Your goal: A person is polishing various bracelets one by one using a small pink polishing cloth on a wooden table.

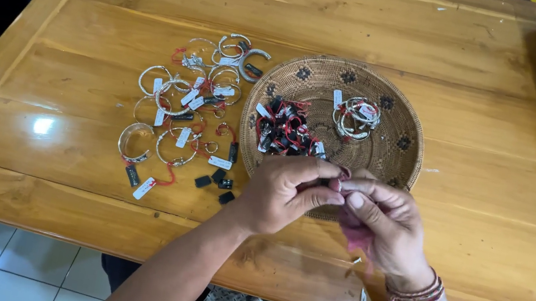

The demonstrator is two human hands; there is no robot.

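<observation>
At lower centre, the left hand (282,193) and right hand (379,223) pinch together on a small dark item (329,182); woven basket (389,163) just behind; silver bracelets (185,104) lie to the left.

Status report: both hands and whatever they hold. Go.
Left hand and right hand pinched together on a small dark piece, mostly hidden. Over near rim of woven basket. Silver bangles lie left, clear of hands.
</observation>
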